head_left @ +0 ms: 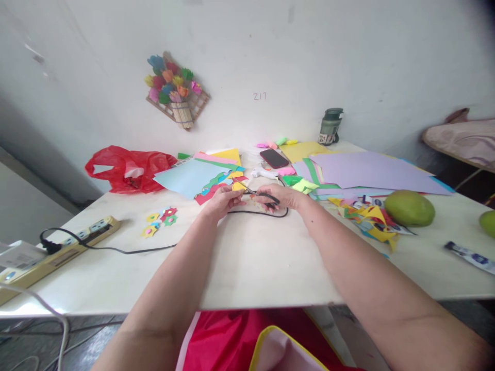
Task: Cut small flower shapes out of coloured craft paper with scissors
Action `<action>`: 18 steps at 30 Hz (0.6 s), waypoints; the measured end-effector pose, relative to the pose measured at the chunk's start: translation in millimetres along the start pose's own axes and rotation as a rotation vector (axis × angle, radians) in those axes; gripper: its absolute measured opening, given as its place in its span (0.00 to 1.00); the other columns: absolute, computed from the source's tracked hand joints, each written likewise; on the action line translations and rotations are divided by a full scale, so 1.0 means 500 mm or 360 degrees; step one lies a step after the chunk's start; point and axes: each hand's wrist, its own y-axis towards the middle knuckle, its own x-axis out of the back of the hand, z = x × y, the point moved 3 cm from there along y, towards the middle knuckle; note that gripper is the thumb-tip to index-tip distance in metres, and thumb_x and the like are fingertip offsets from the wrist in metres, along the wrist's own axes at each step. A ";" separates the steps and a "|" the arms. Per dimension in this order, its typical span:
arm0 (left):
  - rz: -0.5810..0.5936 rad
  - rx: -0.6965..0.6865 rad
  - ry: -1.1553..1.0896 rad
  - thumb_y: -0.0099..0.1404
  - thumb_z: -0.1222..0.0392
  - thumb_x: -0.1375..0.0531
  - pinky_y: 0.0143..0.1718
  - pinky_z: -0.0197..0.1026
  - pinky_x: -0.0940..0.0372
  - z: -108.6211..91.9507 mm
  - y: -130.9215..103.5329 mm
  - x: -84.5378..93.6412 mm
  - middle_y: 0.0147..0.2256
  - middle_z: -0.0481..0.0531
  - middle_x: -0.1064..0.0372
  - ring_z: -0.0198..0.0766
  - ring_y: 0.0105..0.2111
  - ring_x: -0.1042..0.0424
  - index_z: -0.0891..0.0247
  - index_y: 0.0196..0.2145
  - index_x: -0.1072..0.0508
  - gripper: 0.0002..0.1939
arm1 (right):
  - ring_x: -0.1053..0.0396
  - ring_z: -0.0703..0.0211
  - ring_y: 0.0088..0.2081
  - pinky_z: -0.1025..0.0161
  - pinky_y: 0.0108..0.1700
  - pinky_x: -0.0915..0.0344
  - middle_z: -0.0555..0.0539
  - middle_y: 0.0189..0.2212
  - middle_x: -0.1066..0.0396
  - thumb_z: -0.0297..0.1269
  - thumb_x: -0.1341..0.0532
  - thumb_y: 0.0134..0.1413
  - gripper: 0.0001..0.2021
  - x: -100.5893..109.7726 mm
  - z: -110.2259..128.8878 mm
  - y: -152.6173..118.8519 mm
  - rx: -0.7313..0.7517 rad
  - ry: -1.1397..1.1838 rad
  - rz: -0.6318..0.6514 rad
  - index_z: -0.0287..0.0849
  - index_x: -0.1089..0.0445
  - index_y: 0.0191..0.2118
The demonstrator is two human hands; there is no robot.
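My right hand (280,197) is closed around the black handles of a pair of scissors (269,198), whose blades point left and away from me. Beside the blades, my left hand (224,202) pinches a small piece of yellow paper (238,186). Just behind the hands lie wavy-edged strips of coloured paper (212,186) and a white glue gun (264,172), its black cord looping below my hands. To the left on the table sit several small paper flowers (169,220) in yellow, red, green and blue.
Left are a power strip (87,238) with a plugged-in cord and a red plastic bag (131,167). A phone (274,158) lies behind. Purple sheets (359,167), paper scraps (371,219), a green fruit (410,208), a tube (472,257) and a bottle (330,127) are right.
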 end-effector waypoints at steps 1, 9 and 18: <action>-0.0001 -0.0001 0.0000 0.48 0.58 0.31 0.33 0.38 0.31 0.000 0.000 0.000 0.19 0.43 0.42 0.25 0.19 0.42 0.68 0.24 0.29 0.13 | 0.37 0.70 0.16 0.73 0.13 0.50 0.52 0.19 0.32 0.47 0.39 0.54 0.14 0.000 0.000 0.000 -0.0002 0.0004 -0.0001 0.39 0.36 0.31; -0.0007 0.0009 0.0011 0.48 0.58 0.32 0.34 0.38 0.31 0.002 0.000 0.001 0.19 0.43 0.41 0.25 0.19 0.42 0.68 0.24 0.30 0.12 | 0.37 0.70 0.15 0.73 0.12 0.50 0.52 0.18 0.32 0.43 0.40 0.55 0.11 0.001 -0.002 -0.001 -0.0011 0.0053 -0.0008 0.40 0.36 0.30; -0.0014 0.0021 -0.0009 0.47 0.58 0.31 0.33 0.38 0.31 0.001 0.000 0.001 0.20 0.44 0.40 0.25 0.19 0.42 0.68 0.24 0.29 0.13 | 0.38 0.71 0.14 0.74 0.12 0.51 0.53 0.17 0.33 0.39 0.40 0.55 0.09 -0.004 0.012 -0.007 -0.0036 0.0058 -0.0023 0.39 0.36 0.30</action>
